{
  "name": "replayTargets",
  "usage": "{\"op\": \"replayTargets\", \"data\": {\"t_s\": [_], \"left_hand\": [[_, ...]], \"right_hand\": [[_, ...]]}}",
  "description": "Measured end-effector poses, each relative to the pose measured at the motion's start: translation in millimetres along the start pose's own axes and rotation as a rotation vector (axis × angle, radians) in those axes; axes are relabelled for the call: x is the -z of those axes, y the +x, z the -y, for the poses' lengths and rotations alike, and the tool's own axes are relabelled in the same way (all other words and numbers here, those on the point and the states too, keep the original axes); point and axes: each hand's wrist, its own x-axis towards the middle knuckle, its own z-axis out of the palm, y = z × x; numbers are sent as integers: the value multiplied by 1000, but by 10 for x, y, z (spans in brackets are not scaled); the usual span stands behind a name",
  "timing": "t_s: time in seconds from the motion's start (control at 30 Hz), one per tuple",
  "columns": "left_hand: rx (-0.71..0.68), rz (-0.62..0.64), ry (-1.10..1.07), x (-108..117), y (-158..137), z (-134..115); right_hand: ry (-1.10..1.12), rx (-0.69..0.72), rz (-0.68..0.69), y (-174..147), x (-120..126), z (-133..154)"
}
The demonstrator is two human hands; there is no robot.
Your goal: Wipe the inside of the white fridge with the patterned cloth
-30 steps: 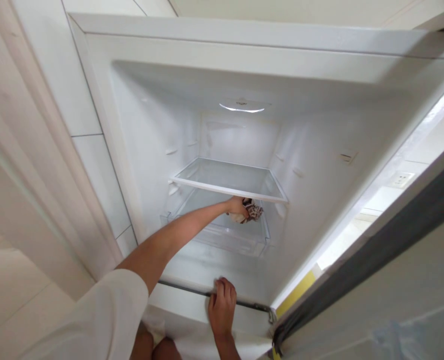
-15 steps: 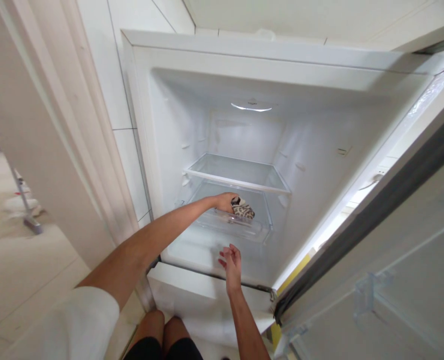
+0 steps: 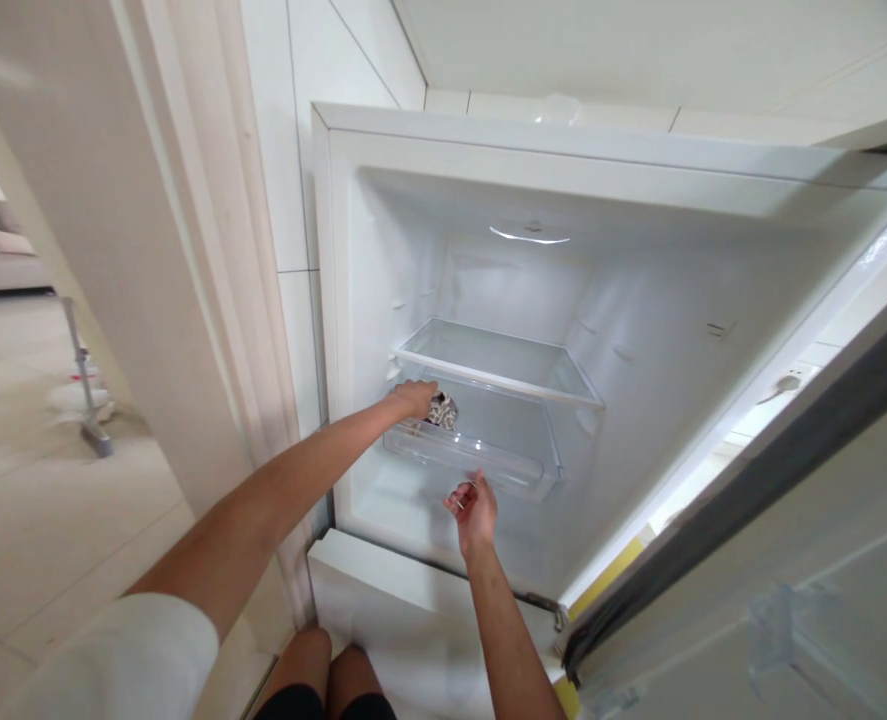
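One bunched cloth [image 3: 443, 412], patterned in dark and pale, is pinched in the left grip [image 3: 415, 399], which is closed around its near-left side so that the loose part pokes out to the right of the fingers. The cloth sits just behind the raised front of a clear tray [image 3: 488, 467] inside an open fridge [image 3: 600, 165]; whether it presses on the tray's floor, I cannot tell.

Below and to the right of the left grip is the right grip [image 3: 475, 510], half open, its fingers loosely bent and the thumb uppermost. It is right by the tray's front; whether the fingertips touch it cannot be made out.

Above the left grip and farther in, a glass shelf [image 3: 495, 358] with a white edge spans the fridge. Higher still, beyond both grips, a curved lamp [image 3: 531, 235] shows a bright rim. Well to the right of the right grip, the fridge door [image 3: 683, 640] stands swung out, edged by a dark seal [image 3: 713, 510]. Nearer the person than either grip, a white lower panel [image 3: 420, 585] lies beneath the fridge opening.
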Motion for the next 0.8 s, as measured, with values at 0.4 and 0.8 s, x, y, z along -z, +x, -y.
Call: {"op": "replayTargets", "data": {"t_s": [0.4, 0.8], "left_hand": [[138, -158, 0, -236, 252, -239], [142, -69, -39, -252, 802, -188]], "right_hand": [[-34, 32, -80, 143, -48, 37], [-63, 10, -93, 120, -96, 70]]}}
